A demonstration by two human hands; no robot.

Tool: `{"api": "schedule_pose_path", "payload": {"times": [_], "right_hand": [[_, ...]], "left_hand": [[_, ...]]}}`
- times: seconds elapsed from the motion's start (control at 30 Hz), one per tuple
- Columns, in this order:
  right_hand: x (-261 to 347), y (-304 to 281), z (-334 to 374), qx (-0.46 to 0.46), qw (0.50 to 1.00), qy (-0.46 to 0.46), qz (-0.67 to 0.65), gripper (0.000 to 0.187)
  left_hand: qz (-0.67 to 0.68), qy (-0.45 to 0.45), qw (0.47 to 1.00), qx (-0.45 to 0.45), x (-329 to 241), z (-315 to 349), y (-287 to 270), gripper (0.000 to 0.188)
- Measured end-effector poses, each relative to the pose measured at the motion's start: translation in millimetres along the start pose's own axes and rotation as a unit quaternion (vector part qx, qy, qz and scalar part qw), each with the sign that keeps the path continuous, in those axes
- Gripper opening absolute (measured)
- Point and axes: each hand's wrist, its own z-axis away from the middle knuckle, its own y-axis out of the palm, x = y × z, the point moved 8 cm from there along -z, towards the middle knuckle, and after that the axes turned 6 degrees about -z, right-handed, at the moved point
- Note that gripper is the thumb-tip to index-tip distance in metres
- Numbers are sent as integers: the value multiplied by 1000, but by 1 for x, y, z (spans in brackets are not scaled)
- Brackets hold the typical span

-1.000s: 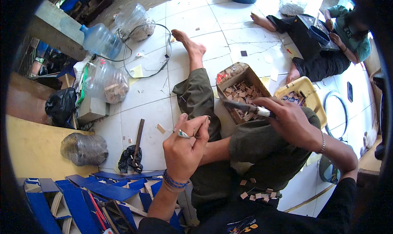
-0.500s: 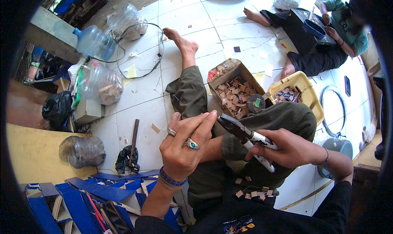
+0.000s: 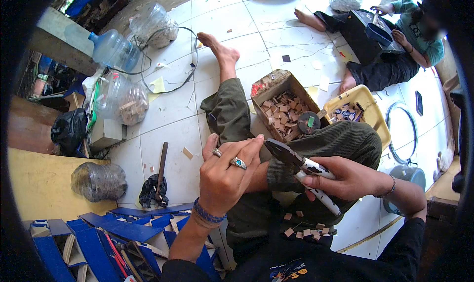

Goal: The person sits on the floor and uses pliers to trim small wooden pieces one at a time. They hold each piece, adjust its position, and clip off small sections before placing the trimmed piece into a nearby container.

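My right hand (image 3: 345, 178) is wrapped round a pair of pliers (image 3: 285, 154) with dark jaws and white, paint-worn handles. The handles stand apart, and the jaws point up and left toward my other hand. My left hand (image 3: 227, 171), with two rings and a blue bracelet, is closed in a pinch just left of the jaw tip. Whatever its fingertips hold, if anything, is too small to make out. Several small brown squares (image 3: 307, 232) lie in my lap below the pliers. Past my bent knee, a wooden box (image 3: 260, 86) holds a heap of similar pieces.
Beside the box is a yellow tub (image 3: 376, 115) with scraps. Blue boards (image 3: 113, 227) are stacked at lower left. A hammer-like tool (image 3: 162, 168) rests on black plastic. Plastic bottles (image 3: 111, 52) and a cable loop lie far left. Another person (image 3: 419, 35) sits far right with a blue bowl.
The pliers' handles have spread wider, the lower one swinging down and right. My left hand has turned slightly and shifted right. The other person's hand has moved up and left.
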Motion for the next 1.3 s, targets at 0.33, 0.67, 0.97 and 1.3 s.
{"api": "schedule_pose_path", "payload": {"times": [0.33,0.67,0.97,1.3], "right_hand": [[-50,18,-12,-3,997,31,-71,29],[-35,-9,-35,8,998,-26,55,26],[14,-118,-23,-284,957,-47,-27,44],[-66,-175,-22,-341,813,-56,-469,37]], "left_hand": [[60,-100,993,-13,4,17,27,19],[108,-174,979,-9,36,20,36,14],[149,-115,982,8,50,-9,61,24],[91,-60,991,79,36,-44,115,63]]}}
